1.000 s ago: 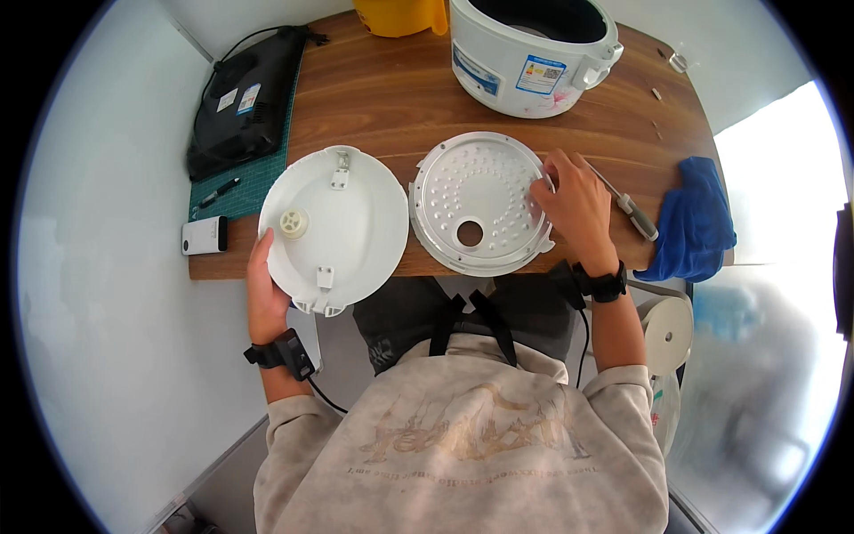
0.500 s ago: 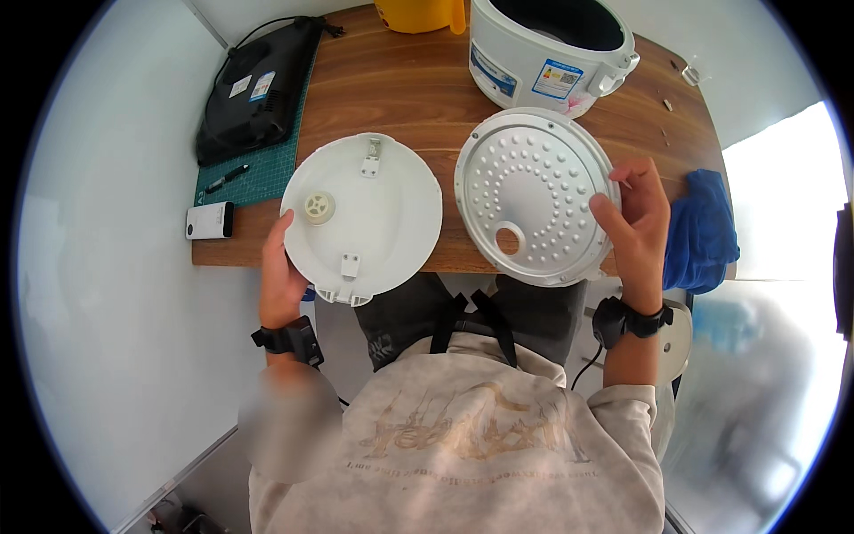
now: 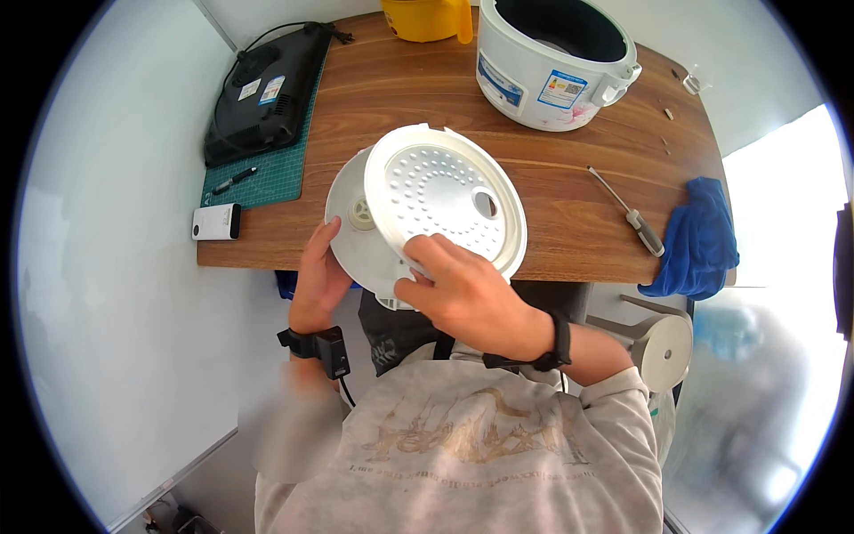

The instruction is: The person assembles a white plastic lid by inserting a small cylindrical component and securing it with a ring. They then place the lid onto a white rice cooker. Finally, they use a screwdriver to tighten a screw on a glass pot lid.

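Note:
My left hand (image 3: 320, 278) is closed on the left edge of a white round plastic lid shell (image 3: 358, 247), its inner side up, with a cream vent fitting (image 3: 360, 214) showing. Over the shell's right part leans a round dimpled metal inner lid plate (image 3: 436, 200) with a white rim and one oval hole. Fingers of my right hand (image 3: 476, 298) pinch that plate's near edge. The plate hides much of the shell, so I cannot tell whether the two touch.
Farther back stands a white rice cooker body (image 3: 543, 89), uncovered, beside a yellow container (image 3: 425, 20). A screwdriver (image 3: 632, 215) and blue cloth (image 3: 698, 238) lie at right. On the left are a black appliance (image 3: 267, 98), green cutting mat (image 3: 280, 178), pen (image 3: 234, 181) and white power bank (image 3: 216, 222).
My right hand has brought the metal plate leftward over the shell and turned it, its hole now at right. The shell has shifted slightly right. The screwdriver has come into sight.

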The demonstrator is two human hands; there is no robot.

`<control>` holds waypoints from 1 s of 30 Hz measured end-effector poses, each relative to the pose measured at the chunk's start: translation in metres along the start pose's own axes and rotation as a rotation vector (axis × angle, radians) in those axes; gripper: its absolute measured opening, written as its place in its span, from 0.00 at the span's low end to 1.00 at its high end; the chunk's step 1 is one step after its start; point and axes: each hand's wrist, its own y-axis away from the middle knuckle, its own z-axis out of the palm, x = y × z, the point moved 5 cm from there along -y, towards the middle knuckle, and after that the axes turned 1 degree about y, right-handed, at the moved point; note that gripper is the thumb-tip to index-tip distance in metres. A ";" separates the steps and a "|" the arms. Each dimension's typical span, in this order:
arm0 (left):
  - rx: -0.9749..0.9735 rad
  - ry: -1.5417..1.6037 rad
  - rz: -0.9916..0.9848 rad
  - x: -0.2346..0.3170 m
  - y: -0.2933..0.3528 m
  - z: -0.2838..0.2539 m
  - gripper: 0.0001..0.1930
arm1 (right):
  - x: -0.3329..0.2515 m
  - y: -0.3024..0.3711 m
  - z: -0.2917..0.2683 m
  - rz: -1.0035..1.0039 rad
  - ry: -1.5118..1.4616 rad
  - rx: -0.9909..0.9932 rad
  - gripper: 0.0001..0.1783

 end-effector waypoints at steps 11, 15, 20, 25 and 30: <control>-0.131 0.082 0.039 -0.016 0.005 0.018 0.29 | -0.017 0.000 0.047 -0.132 0.162 0.019 0.06; -0.157 0.137 0.034 -0.019 0.004 0.021 0.29 | -0.013 0.003 0.047 -0.130 0.199 -0.009 0.06; -0.118 0.070 0.061 -0.016 0.004 0.026 0.29 | -0.008 0.006 0.050 -0.054 0.185 -0.075 0.14; -0.068 0.042 0.051 -0.015 0.002 0.028 0.29 | -0.001 0.009 0.042 0.002 0.075 -0.084 0.17; 0.024 0.130 0.061 -0.015 0.002 0.029 0.27 | 0.025 0.019 0.001 0.148 0.146 0.167 0.23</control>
